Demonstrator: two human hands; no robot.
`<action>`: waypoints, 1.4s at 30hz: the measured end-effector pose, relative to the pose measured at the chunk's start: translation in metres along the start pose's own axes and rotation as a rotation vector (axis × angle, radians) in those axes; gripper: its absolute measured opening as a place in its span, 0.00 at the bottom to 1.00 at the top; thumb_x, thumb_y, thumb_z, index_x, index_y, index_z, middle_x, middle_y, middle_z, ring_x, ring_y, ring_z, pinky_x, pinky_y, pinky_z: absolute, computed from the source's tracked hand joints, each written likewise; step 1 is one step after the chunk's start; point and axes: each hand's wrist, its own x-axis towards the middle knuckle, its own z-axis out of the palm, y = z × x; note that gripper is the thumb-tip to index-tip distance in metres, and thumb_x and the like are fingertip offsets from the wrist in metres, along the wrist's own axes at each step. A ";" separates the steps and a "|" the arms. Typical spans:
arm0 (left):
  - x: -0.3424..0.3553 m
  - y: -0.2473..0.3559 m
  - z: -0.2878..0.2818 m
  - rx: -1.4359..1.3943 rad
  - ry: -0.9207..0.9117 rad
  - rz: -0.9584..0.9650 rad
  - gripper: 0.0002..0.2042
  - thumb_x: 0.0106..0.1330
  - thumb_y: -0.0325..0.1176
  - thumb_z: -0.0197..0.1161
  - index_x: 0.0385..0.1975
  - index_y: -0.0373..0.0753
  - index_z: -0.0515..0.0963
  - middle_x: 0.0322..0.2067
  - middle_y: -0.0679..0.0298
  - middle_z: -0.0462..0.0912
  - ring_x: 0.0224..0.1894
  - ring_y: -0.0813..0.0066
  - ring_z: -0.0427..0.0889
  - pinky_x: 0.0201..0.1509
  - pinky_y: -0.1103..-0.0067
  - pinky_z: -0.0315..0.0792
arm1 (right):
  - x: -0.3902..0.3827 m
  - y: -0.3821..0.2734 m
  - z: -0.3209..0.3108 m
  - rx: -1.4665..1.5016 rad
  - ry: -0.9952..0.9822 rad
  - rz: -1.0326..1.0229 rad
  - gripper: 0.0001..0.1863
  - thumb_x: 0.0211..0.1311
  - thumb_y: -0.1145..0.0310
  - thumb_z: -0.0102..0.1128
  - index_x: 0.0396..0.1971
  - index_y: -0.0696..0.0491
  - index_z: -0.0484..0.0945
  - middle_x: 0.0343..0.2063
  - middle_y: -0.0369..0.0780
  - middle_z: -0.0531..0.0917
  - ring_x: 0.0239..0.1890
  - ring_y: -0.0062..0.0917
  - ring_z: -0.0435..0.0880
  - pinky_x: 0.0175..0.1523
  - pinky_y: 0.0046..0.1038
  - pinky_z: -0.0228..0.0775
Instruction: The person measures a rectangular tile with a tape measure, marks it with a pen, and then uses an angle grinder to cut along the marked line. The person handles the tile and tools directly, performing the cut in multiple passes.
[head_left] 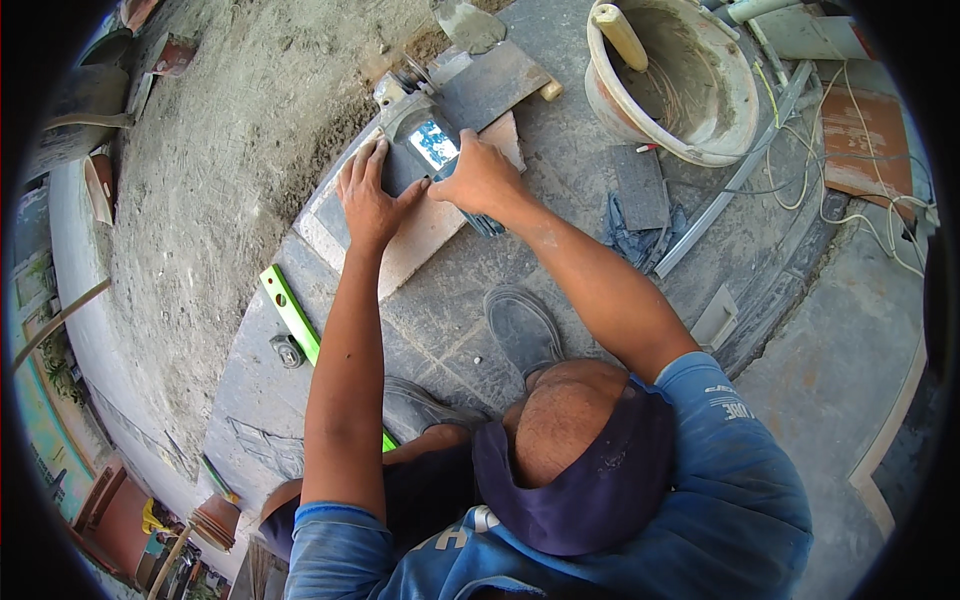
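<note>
My right hand (pixel 484 180) is wrapped round the body of an angle grinder (pixel 432 146), which has a pale blue-and-white label and a grey metal head. Its head points away from me, over the far end of a tile. My left hand (pixel 368 203) lies with fingers spread on a grey tile surface (pixel 325 215), its thumb reaching toward the grinder. Beneath both hands is a pale beige tile piece (pixel 400 262). The grinder's disc cannot be made out clearly. A flat grey plate with a wooden end (pixel 495 88) lies just beyond the grinder.
Rough sandy mortar (pixel 210 180) spreads on the left. A bright green spirit level (pixel 290 310) and a tape measure (pixel 287 350) lie beside my left forearm. Right of the hands are a dirty bucket (pixel 600 95) with a wooden handle inside, a metal straightedge (pixel 735 185) and loose cables (pixel 790 190).
</note>
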 end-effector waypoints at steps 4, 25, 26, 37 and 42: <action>0.000 0.001 0.000 0.019 0.005 -0.005 0.41 0.47 0.51 0.77 0.63 0.44 0.72 0.65 0.61 0.71 0.68 0.53 0.64 0.73 0.60 0.56 | 0.000 0.000 0.000 0.005 0.013 -0.010 0.36 0.43 0.58 0.75 0.49 0.64 0.70 0.48 0.60 0.80 0.53 0.51 0.81 0.57 0.42 0.75; 0.000 -0.001 0.001 0.022 0.009 0.008 0.41 0.47 0.54 0.77 0.63 0.43 0.72 0.65 0.61 0.71 0.68 0.53 0.64 0.73 0.60 0.56 | 0.000 0.002 0.000 -0.018 -0.006 0.013 0.37 0.43 0.57 0.75 0.49 0.64 0.70 0.48 0.58 0.81 0.54 0.50 0.81 0.57 0.43 0.75; 0.000 -0.001 0.001 0.022 0.008 0.008 0.41 0.47 0.54 0.77 0.63 0.43 0.72 0.65 0.61 0.71 0.68 0.53 0.64 0.73 0.60 0.56 | 0.000 0.003 0.001 -0.018 -0.007 0.013 0.37 0.43 0.57 0.75 0.49 0.64 0.70 0.48 0.58 0.81 0.54 0.50 0.81 0.57 0.43 0.75; 0.000 0.000 0.000 0.024 0.010 -0.002 0.42 0.47 0.55 0.77 0.62 0.42 0.73 0.65 0.60 0.72 0.69 0.52 0.64 0.73 0.59 0.55 | -0.006 0.004 0.000 -0.004 0.015 -0.002 0.35 0.42 0.60 0.75 0.48 0.64 0.70 0.47 0.59 0.81 0.53 0.51 0.81 0.57 0.43 0.74; 0.000 0.001 0.000 0.019 0.008 -0.006 0.41 0.47 0.55 0.77 0.62 0.42 0.73 0.64 0.60 0.72 0.68 0.53 0.64 0.73 0.59 0.56 | -0.006 0.005 0.000 0.001 0.021 -0.005 0.35 0.42 0.60 0.75 0.49 0.64 0.70 0.47 0.59 0.81 0.54 0.50 0.81 0.58 0.43 0.74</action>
